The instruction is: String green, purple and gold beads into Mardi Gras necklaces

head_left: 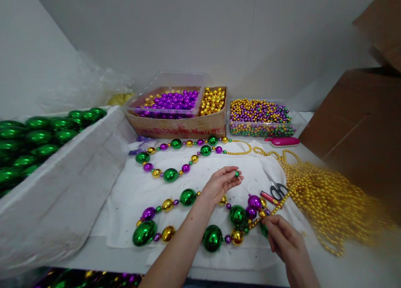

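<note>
My left hand (pixel 219 183) is raised over a white cloth (pixel 125 221) and pinches a small green bead (pixel 237 174) on a thin string (pixel 243 184). My right hand (pixel 282 235) is closed near the string's lower end, beside a large green bead (pixel 263 228) of the bead strand (pixel 188 221) lying on the cloth. That strand mixes big green, purple and gold balls. A second bead strand (pixel 175 158) lies farther back on the cloth.
A cardboard box (pixel 178 127) holds purple and gold beads, with a clear tub of small mixed beads (pixel 260 116) beside it. Scissors (pixel 275 187), a pink tool (pixel 283 141), a heap of gold bead chains (pixel 326 196) at right. A white box of large green balls (pixel 37 137) at left. Brown cartons (pixel 360 129) at right.
</note>
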Available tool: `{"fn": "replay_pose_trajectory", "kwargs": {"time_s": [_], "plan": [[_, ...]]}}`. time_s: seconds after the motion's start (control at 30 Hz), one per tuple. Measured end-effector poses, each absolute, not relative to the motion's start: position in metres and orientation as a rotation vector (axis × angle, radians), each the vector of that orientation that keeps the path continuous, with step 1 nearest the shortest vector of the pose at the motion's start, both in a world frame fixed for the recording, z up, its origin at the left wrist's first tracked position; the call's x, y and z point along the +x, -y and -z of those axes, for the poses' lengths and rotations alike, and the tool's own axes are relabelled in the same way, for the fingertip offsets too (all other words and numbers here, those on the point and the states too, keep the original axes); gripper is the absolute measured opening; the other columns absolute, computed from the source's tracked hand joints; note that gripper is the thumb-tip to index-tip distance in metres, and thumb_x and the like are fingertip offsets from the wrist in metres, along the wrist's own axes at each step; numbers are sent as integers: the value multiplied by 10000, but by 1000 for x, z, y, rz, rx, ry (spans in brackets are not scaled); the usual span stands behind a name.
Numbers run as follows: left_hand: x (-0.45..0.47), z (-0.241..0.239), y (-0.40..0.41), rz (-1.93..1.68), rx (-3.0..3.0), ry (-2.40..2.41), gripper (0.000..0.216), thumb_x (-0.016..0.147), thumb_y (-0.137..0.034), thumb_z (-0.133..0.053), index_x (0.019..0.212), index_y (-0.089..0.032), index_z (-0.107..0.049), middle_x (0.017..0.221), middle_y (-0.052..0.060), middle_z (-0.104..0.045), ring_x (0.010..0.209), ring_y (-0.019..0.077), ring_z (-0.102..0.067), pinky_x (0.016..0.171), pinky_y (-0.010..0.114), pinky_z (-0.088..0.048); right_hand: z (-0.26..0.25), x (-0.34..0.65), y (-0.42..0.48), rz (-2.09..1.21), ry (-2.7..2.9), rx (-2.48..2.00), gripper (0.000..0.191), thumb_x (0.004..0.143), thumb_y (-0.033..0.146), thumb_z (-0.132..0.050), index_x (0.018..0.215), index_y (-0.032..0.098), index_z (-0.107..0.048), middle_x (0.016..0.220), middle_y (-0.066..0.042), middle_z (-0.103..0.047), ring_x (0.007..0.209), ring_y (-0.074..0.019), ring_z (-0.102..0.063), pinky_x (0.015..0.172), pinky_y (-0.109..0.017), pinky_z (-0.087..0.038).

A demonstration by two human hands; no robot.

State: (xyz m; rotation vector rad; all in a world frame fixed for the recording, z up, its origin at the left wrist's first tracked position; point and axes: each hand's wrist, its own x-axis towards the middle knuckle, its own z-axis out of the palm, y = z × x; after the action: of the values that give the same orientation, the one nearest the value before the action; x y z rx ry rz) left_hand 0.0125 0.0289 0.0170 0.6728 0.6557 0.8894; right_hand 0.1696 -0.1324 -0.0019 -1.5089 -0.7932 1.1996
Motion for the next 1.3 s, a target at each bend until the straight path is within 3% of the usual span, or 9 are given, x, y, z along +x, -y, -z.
{"fn": "replay_pose_trajectory", "kwargs": {"time_s": [0.23, 0.57, 0.8, 0.93, 1.03, 1.13, 1.3], "plan": [[23, -24, -14, -821, 735, -611, 353, 683, -135, -758, 976, -122, -561, 929, 97, -694, 802, 173, -674, 782, 308, -526, 5, 169, 124, -1174, 816, -1463, 366, 807, 530, -595, 874, 170, -615, 519, 53, -395, 483, -80, -310, 421, -201, -175], [26, -29, -5, -816, 810, -613, 266, 671, -165, -765, 876, -112, -604, 897, 84, -698, 816, 158, -647, 766, 288, -506, 6, 167, 123, -1180, 797, -1444, 341, 799, 511, -609, 855, 174, -605, 504, 51, -425, 445, -64, -283, 400, -197, -160], [26, -26, -2, -852, 824, -599, 187, 780, -283, -683, 837, -116, -621, 936, 104, -695, 834, 169, -639, 778, 302, -485, 3, 165, 113, -1157, 839, -1439, 366, 780, 532, -604, 868, 180, -560, 495, 54, -448, 433, -74, -318, 397, -199, -166], [21, -40, -10, -950, 856, -636, 174, 775, -292, -688, 808, -127, -640, 1019, 97, -679, 859, 155, -617, 812, 312, -475, -17, 167, 92, -1081, 998, -1410, 312, 809, 471, -567, 945, 192, -534, 513, 47, -497, 456, -105, -401, 418, -211, -253], [15, -63, -22, -1076, 910, -655, 162, 759, -301, -697, 779, -145, -657, 1017, 73, -679, 883, 156, -607, 835, 320, -467, -39, 173, 69, -996, 1220, -1404, 267, 830, 354, -549, 1049, 202, -538, 628, 30, -536, 546, -123, -463, 480, -226, -332], [11, -89, -35, -1203, 1036, -663, 152, 746, -306, -704, 792, -163, -684, 965, 49, -686, 889, 154, -599, 843, 313, -453, -58, 181, 47, -942, 1435, -1396, 375, 817, 286, -536, 1187, 230, -520, 834, -13, -602, 648, -143, -520, 553, -255, -407], [14, -111, -52, -1250, 1303, -705, 154, 744, -314, -689, 774, -163, -700, 886, 38, -695, 882, 155, -592, 829, 285, -426, -66, 189, 22, -771, 1606, -1391, 476, 782, 209, -487, 1255, 226, -530, 1170, -81, -601, 1038, -224, -547, 763, -342, -464]]}}
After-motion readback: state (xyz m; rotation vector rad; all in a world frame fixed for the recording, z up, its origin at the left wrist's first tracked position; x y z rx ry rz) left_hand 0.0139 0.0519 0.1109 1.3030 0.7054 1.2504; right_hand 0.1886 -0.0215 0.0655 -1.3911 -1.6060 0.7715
